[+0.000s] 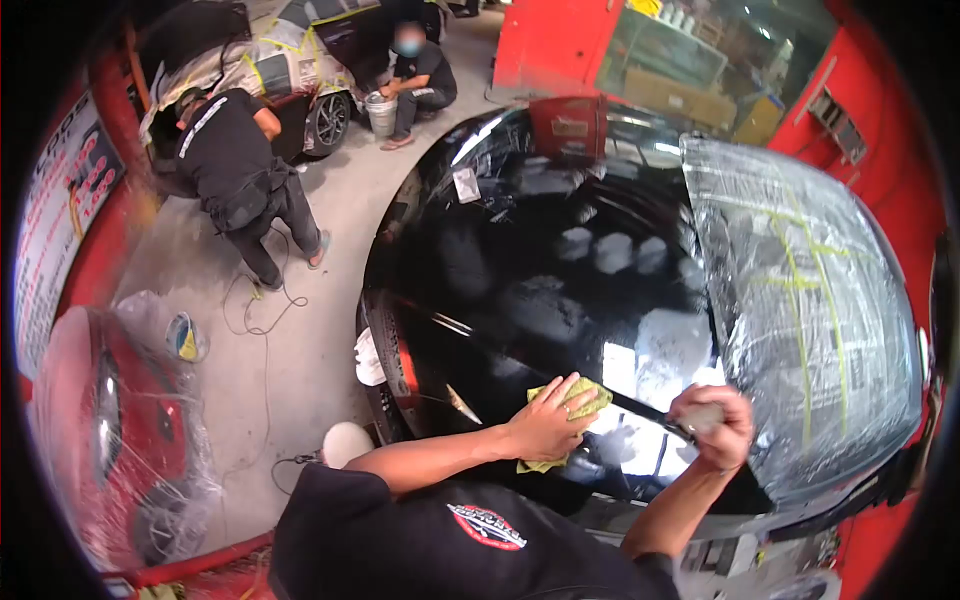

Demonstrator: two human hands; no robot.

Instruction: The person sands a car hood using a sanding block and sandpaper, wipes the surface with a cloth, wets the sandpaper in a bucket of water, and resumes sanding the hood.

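- Head view is showing the person's left hand [545,422] reaching over a black car hood [430,255], with the palm facing down and the forearm coming in from the lower left.
- The fingers of this hand are stretching out, close to each other, and they are resting on a yellow cloth [592,398]; I cannot tell whether they are also pinching it.
- The cloth is lying between the left hand and the hood, with one part showing at the fingertips and another part coming out below the palm.
- The right hand [728,432] is standing upright on its forearm, near the clear plastic film [800,270] that is covering the windshield area.
- Its fingers are curling firmly around a pale, rounded object [704,417], which is sitting inside the grip with only one face showing.
- The left hand is hiding the middle of the cloth, and the right fingers are hiding much of the object, so its full shape is staying unclear; I cannot tell if it is touching the hood.
- Bright reflections are making the surface between the hands difficult to read, and the dark round border is cutting off the outer parts of the scene.
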